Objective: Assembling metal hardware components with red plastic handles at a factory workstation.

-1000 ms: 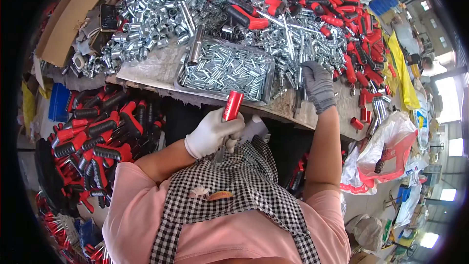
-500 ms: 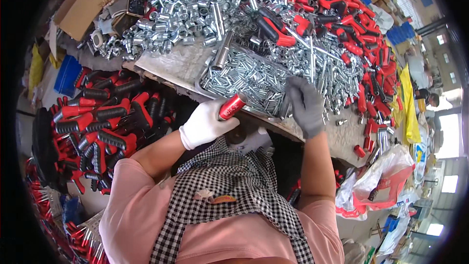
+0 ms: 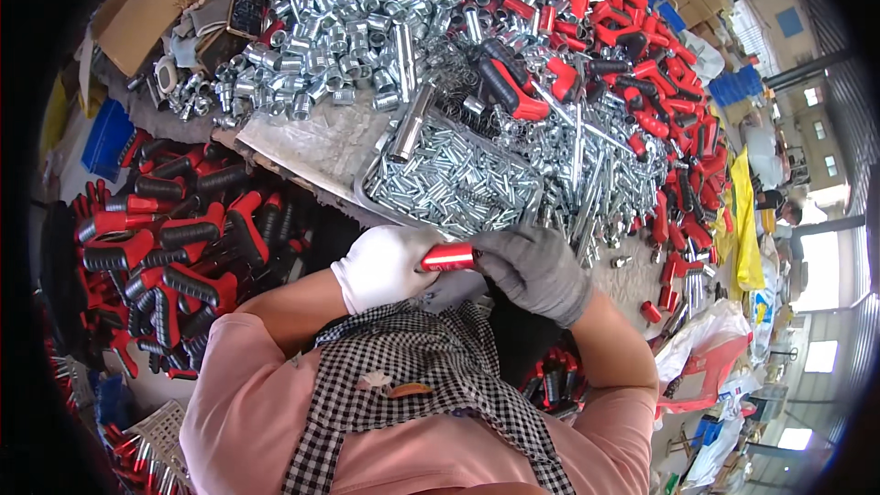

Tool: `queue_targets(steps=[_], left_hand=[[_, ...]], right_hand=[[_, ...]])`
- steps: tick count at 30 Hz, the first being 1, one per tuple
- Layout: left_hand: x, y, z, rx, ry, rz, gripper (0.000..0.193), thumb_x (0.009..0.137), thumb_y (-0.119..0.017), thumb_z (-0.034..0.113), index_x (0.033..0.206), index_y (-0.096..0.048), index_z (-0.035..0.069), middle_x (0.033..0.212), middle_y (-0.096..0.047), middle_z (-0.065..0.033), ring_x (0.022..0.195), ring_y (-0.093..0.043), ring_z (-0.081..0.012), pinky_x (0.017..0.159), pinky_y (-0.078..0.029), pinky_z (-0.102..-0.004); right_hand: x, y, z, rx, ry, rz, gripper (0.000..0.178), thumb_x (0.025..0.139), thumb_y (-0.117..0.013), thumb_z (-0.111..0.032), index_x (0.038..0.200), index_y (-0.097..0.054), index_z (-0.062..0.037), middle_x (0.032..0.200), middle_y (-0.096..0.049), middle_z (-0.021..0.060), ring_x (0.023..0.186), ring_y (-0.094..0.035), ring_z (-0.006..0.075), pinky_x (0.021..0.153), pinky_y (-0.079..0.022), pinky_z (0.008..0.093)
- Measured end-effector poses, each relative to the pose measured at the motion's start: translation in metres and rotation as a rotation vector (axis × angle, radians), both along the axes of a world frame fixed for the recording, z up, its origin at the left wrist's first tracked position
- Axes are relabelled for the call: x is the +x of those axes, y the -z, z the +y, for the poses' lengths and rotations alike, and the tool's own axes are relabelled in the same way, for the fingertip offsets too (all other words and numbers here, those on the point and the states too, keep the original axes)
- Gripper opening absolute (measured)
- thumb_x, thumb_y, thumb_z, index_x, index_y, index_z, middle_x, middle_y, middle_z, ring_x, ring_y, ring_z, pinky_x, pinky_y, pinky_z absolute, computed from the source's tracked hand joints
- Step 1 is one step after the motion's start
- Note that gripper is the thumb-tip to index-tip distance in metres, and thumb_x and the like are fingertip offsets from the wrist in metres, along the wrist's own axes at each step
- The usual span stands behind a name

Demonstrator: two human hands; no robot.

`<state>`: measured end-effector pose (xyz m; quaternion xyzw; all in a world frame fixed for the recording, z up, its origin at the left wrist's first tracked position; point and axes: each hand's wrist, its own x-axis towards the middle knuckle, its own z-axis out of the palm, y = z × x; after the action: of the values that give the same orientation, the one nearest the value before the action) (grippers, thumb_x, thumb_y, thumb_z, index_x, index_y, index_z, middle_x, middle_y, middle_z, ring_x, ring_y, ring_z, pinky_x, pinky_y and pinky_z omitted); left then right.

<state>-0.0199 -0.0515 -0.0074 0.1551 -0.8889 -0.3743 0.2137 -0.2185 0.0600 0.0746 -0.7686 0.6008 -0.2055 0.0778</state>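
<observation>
A short red cylinder (image 3: 448, 258) with a glossy surface lies level in front of my apron. My left hand (image 3: 387, 266), in a white glove, is closed round its left end. Gloved in grey, my right hand (image 3: 536, 273) has its fingers closed at the cylinder's right end; whether a small part sits between those fingertips is hidden. Just beyond both hands is a shallow tray (image 3: 370, 185) of small metal pins (image 3: 458, 179). A thick steel tube (image 3: 414, 124) rests across the tray's left edge.
Shiny metal collars (image 3: 339, 27) are heaped at the back. Red and black handles (image 3: 642, 46) pile up along the right side, more handles (image 3: 183, 247) lower left. A plastic bag (image 3: 701, 357) hangs at the right. Cardboard (image 3: 160, 5) stands at the far left.
My right hand has come from the pin tray to the red cylinder's right end. The cylinder has turned from tilted to level in my left hand, and the view has shifted slightly.
</observation>
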Motion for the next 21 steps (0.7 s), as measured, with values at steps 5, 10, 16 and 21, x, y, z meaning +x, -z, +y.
queue_targets(steps=[5,10,16,21], left_hand=[[-0.002,-0.007,-0.018,0.031,-0.021,-0.045,0.022,0.077,-0.071,0.021,0.09,-0.061,0.006,0.074,-0.063,-0.0152,0.07,-0.064,-0.0351,0.062,-0.051,-0.0434],[-0.009,-0.007,-0.025,0.052,-0.062,0.074,0.025,0.072,-0.075,0.019,0.089,-0.061,0.007,0.072,-0.06,-0.0136,0.065,-0.062,-0.0345,0.059,-0.049,-0.0413],[-0.014,-0.003,-0.03,0.023,-0.058,0.086,0.025,0.073,-0.075,0.02,0.088,-0.061,0.006,0.069,-0.057,-0.014,0.063,-0.06,-0.0355,0.058,-0.048,-0.0418],[-0.016,-0.012,-0.028,0.097,-0.044,0.058,0.021,0.075,-0.074,0.02,0.084,-0.061,0.005,0.069,-0.057,-0.0147,0.063,-0.06,-0.0353,0.058,-0.047,-0.0414]], right_hand=[[-0.002,-0.007,-0.022,0.156,-0.008,-0.157,0.043,0.086,-0.068,-0.019,0.126,-0.057,-0.0072,0.08,-0.065,0.015,0.071,-0.064,0.0325,0.066,-0.053,0.0378],[-0.089,-0.027,-0.086,0.217,0.144,-0.339,0.071,0.086,-0.07,-0.033,0.144,-0.037,-0.0059,0.101,-0.067,0.0134,0.089,-0.065,0.023,0.085,-0.051,0.0371],[-0.241,0.029,-0.208,0.351,0.956,0.389,0.102,0.08,-0.058,-0.068,0.151,-0.022,-0.004,0.135,-0.052,0.0276,0.12,-0.056,0.0413,0.1,-0.045,0.0462],[-0.297,0.072,-0.25,0.599,0.986,0.343,0.099,0.076,-0.067,-0.059,0.145,-0.03,0.0014,0.134,-0.053,0.0258,0.12,-0.057,0.0361,0.103,-0.044,0.044]])
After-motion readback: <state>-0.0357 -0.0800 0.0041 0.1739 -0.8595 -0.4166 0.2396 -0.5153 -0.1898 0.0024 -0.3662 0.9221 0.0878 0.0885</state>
